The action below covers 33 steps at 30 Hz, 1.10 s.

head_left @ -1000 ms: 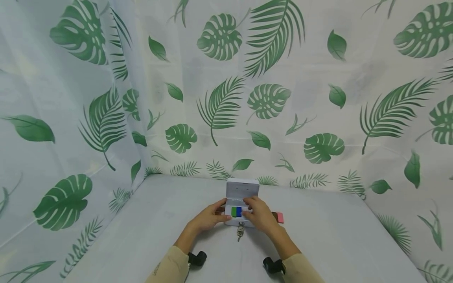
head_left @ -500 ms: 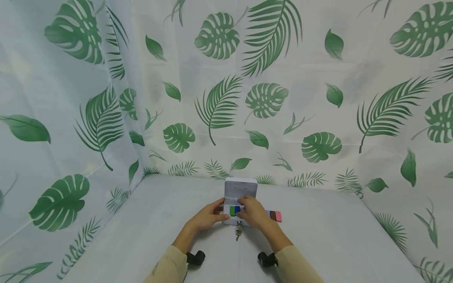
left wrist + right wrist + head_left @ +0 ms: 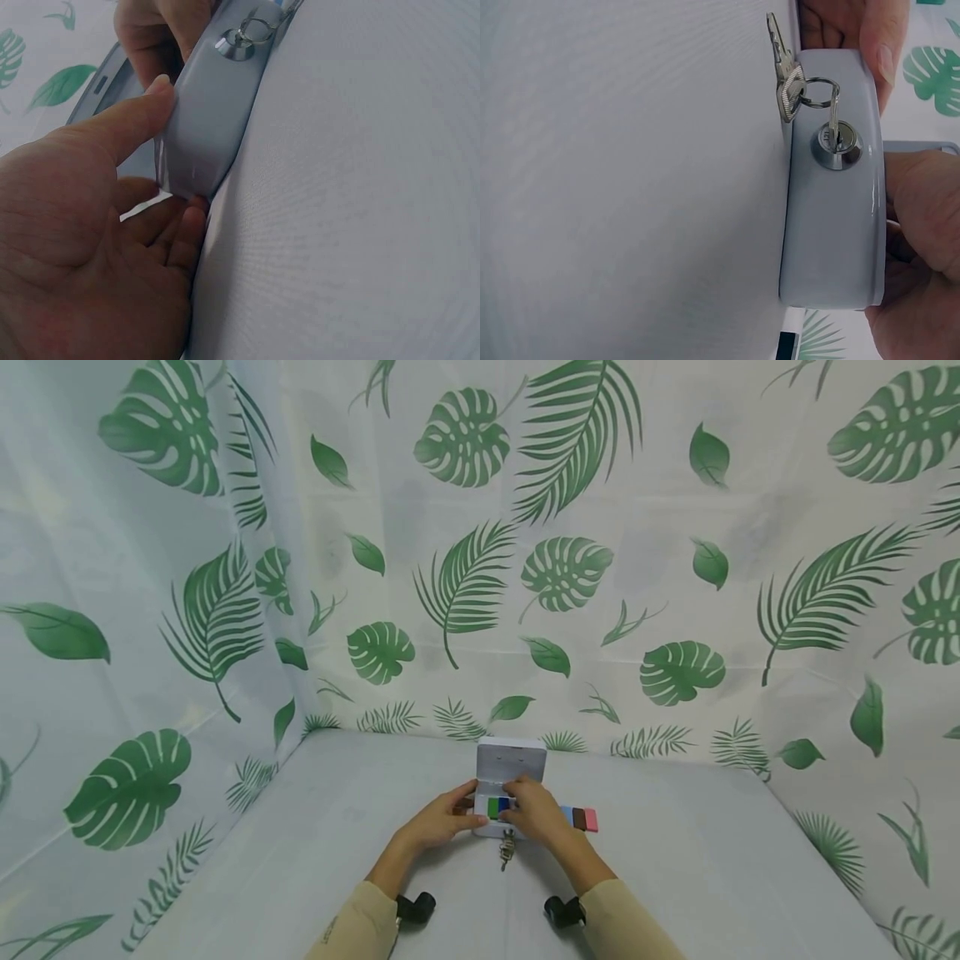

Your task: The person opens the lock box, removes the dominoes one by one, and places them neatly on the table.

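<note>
A small grey-white metal cash box [image 3: 829,240] stands on the table, its lid [image 3: 491,764] raised. A key sits in the front lock, and another key [image 3: 787,90] hangs from its ring. My left hand [image 3: 435,822] grips the box's left end, thumb on the front rim and fingers around the side, as the left wrist view shows. Inside the box lie a green block [image 3: 492,808] and a blue block [image 3: 503,805] side by side. My right hand [image 3: 543,814] reaches in, its thumb and fingertips at the ends of the blue block; its palm hides the box's right part.
To the right of the box lie a light blue piece [image 3: 567,814], a brown piece [image 3: 579,818] and a pink piece [image 3: 592,820] in a row, partly behind my right hand. A leaf-printed curtain [image 3: 480,610] rises behind the white tabletop [image 3: 675,860].
My right hand has shifted left over the blue block, uncovering more of the row of pieces on the right. My left hand stays on the box's end.
</note>
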Each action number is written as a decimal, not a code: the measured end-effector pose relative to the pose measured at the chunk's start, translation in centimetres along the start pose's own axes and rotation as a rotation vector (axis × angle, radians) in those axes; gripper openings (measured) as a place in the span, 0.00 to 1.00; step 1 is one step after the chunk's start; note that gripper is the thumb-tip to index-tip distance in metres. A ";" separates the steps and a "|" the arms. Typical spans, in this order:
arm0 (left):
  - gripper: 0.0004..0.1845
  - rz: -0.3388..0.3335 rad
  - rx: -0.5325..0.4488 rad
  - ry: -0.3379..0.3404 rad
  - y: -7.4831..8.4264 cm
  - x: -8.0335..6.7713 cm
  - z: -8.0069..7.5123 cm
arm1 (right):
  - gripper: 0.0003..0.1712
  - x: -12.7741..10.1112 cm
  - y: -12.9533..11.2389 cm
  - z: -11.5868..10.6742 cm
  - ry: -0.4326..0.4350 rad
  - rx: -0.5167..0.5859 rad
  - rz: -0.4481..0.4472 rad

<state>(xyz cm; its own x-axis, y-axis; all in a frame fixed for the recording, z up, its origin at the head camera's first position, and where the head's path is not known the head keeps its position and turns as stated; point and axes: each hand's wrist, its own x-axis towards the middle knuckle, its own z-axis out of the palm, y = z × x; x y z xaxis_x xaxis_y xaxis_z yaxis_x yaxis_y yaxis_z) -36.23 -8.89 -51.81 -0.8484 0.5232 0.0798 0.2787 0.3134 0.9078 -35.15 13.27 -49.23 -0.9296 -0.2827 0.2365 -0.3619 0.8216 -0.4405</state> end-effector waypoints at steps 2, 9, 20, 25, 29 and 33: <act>0.43 -0.002 0.005 0.001 0.1 0.0 0.0 | 0.26 0.0 0.0 0.0 0.003 -0.002 -0.001; 0.43 -0.015 0.009 0.008 0.0 0.0 0.0 | 0.25 0.1 0.2 0.2 0.004 0.005 -0.002; 0.43 -0.009 0.006 0.008 0.1 0.0 0.0 | 0.26 0.3 0.3 0.1 -0.014 -0.018 -0.016; 0.43 -0.003 0.007 0.004 0.2 0.0 0.0 | 0.25 0.4 0.2 -0.1 -0.023 -0.038 -0.023; 0.43 -0.001 0.019 0.004 0.1 0.0 0.0 | 0.26 0.4 0.0 -0.2 -0.047 -0.059 -0.023; 0.42 0.007 0.015 0.002 0.2 -0.1 0.0 | 0.26 0.5 -0.2 -0.3 -0.083 -0.089 -0.018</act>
<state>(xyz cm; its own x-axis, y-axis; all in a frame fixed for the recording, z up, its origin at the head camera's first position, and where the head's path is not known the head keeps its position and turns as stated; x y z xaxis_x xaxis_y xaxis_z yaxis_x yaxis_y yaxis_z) -36.12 -8.85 -51.67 -0.8471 0.5242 0.0870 0.2917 0.3219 0.9007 -35.54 13.10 -48.71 -0.9268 -0.3352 0.1692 -0.3746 0.8558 -0.3568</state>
